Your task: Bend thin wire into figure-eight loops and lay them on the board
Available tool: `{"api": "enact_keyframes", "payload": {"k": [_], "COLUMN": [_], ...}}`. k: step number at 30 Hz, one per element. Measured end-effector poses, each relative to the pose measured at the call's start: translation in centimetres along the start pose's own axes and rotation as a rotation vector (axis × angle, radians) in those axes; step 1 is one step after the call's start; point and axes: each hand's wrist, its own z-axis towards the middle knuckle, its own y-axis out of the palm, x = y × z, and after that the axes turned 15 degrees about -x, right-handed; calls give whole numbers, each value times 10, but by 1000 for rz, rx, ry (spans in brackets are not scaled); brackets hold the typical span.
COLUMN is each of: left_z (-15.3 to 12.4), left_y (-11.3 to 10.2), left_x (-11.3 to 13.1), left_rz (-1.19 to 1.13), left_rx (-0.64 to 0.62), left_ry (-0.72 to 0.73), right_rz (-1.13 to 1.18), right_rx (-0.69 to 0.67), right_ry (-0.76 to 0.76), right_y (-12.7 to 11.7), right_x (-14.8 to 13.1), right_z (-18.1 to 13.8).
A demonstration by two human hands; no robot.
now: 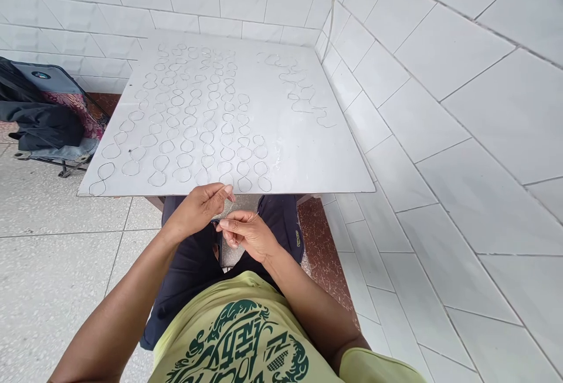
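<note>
My left hand and my right hand meet above my lap, just below the near edge of a white board. Both pinch a thin piece of silver wire between their fingertips; the wire is very fine and hard to follow. On the board lie several rows of bent wire loops, each shaped like a figure eight. A longer wavy wire piece lies apart at the board's far right.
White tiled walls stand behind and to the right of the board. A folding chair with a dark bag stands on the floor at left. My dark trousers and yellow-green shirt fill the bottom of the view.
</note>
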Motion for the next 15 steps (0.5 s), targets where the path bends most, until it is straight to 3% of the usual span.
{"api": "enact_keyframes", "payload": {"k": [6, 15], "left_z": [-3, -10], "left_y": [3, 0], "left_x": [-6, -15], "left_rz": [-518, -630], "left_rx": [22, 40], "left_ry": [-23, -15], "right_rz": [33, 53], "right_rx": [61, 39], "right_ry": [-150, -133], "right_y": [-4, -3], "right_x": [-1, 0], "right_z": [-3, -4]}}
